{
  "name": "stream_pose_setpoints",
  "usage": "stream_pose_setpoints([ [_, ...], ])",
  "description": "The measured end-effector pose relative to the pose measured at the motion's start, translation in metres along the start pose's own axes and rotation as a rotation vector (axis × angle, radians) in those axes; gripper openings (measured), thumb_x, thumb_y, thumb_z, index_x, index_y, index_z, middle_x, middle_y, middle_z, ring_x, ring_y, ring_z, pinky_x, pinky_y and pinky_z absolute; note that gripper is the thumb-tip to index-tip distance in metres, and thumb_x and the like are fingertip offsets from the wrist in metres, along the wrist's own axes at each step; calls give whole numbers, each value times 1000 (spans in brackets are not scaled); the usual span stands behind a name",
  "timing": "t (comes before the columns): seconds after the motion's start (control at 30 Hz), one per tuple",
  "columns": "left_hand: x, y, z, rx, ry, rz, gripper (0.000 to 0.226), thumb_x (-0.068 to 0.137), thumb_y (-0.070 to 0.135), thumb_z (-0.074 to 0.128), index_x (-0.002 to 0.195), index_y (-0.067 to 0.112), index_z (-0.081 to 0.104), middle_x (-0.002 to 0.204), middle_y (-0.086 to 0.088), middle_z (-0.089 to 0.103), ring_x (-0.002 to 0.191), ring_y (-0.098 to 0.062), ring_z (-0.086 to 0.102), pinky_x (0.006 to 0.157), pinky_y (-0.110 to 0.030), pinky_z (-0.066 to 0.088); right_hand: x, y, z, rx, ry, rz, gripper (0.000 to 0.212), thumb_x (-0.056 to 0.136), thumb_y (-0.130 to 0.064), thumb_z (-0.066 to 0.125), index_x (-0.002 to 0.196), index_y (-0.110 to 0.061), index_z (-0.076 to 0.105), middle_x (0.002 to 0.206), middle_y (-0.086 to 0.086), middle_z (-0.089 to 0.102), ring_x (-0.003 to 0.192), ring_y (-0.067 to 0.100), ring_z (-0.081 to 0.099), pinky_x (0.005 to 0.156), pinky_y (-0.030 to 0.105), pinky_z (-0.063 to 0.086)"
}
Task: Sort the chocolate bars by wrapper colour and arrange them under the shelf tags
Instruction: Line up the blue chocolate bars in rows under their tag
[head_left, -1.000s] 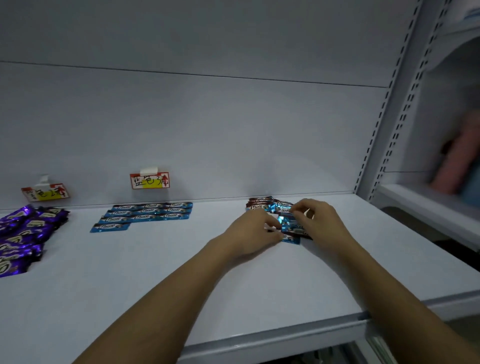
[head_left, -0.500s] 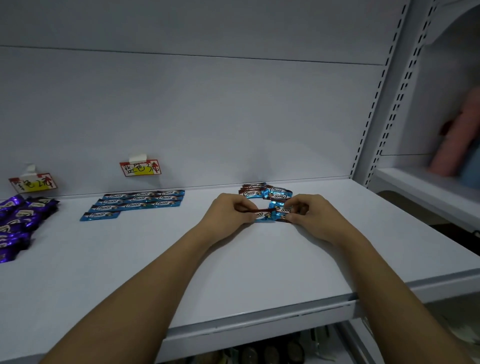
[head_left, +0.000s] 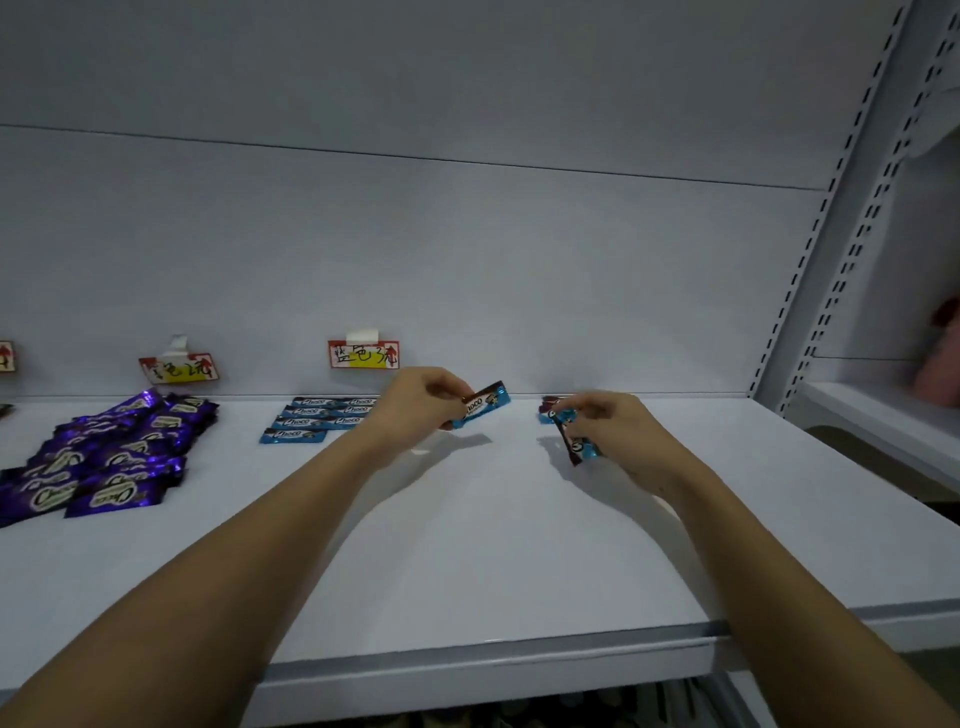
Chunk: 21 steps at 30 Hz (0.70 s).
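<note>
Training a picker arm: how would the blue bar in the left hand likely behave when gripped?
The blue bar juts unsupported from the left hand without drooping, so probably stiff. Fingers alone hold it: likely light. The glossy wrapper may slip.

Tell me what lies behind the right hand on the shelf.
Behind the right hand, which grips a blue bar, a small pile of bars in blue and dark brown wrappers peeks out on the shelf. The hand covers most of it, so the count stays hidden.
</note>
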<state>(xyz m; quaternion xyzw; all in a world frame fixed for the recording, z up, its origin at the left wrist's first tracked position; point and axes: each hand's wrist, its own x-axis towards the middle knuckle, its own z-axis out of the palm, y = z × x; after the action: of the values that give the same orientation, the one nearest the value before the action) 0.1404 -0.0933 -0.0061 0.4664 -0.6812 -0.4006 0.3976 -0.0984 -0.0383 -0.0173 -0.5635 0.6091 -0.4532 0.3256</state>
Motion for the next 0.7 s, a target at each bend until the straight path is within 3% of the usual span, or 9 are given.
stream_pose_setpoints([
  [0.1, -4, -17, -54, 131, 84, -28, 20, 85, 6, 69, 82, 25, 73, 85, 7, 71, 73, -3, 65, 52, -9, 47, 17, -27, 46, 40, -107, 11, 11, 83, 2, 67, 82, -9, 68, 78, 13, 66, 58, 13, 59, 57, 22, 53],
  [0.23, -12, -41, -97, 210, 78, -81, 21, 84, 6, 71, 80, 26, 76, 85, 0, 74, 77, -14, 66, 69, -31, 55, 40, -54, 98, 36, -225, 42, 12, 85, -1, 70, 90, -3, 60, 83, 18, 68, 61, 19, 65, 61, 25, 58],
  [0.3, -15, -51, -104, 309, -30, -69, 23, 82, 8, 73, 78, 31, 74, 80, 7, 73, 74, -9, 65, 67, -21, 54, 47, -56, 116, 65, -284, 90, 17, 87, 2, 65, 102, -4, 60, 88, 18, 69, 66, 23, 70, 61, 28, 60],
  [0.37, -13, -57, -107, 445, -127, -45, 22, 83, 14, 74, 78, 36, 72, 72, 17, 68, 69, -3, 63, 60, -9, 46, 53, -51, 128, 72, -302, 102, 17, 89, 3, 61, 102, -7, 65, 89, 17, 68, 65, 24, 71, 62, 30, 60],
  [0.47, -9, -61, -109, 541, -136, -17, 15, 83, 19, 73, 86, 34, 74, 76, 20, 66, 72, -1, 61, 58, -6, 39, 57, -36, 131, -226, -259, 6, 6, 88, -7, 67, 86, -13, 70, 85, 9, 71, 59, 8, 65, 59, 22, 56],
  [0.57, -8, -63, -109, 576, -157, -2, 14, 83, 25, 73, 96, 31, 75, 90, 16, 67, 81, -3, 60, 66, -10, 43, 58, -29, 124, -581, -246, -89, 3, 86, -26, 71, 83, -24, 70, 84, -11, 67, 72, 4, 59, 58, 18, 42],
  [0.7, -12, -64, -108, 589, -195, 23, 23, 79, 32, 77, 102, 33, 74, 91, 19, 65, 85, -2, 61, 72, -15, 45, 53, -30, 114, -599, -330, -176, 12, 84, -35, 72, 95, -37, 69, 100, -19, 62, 87, 7, 59, 68, 19, 44],
])
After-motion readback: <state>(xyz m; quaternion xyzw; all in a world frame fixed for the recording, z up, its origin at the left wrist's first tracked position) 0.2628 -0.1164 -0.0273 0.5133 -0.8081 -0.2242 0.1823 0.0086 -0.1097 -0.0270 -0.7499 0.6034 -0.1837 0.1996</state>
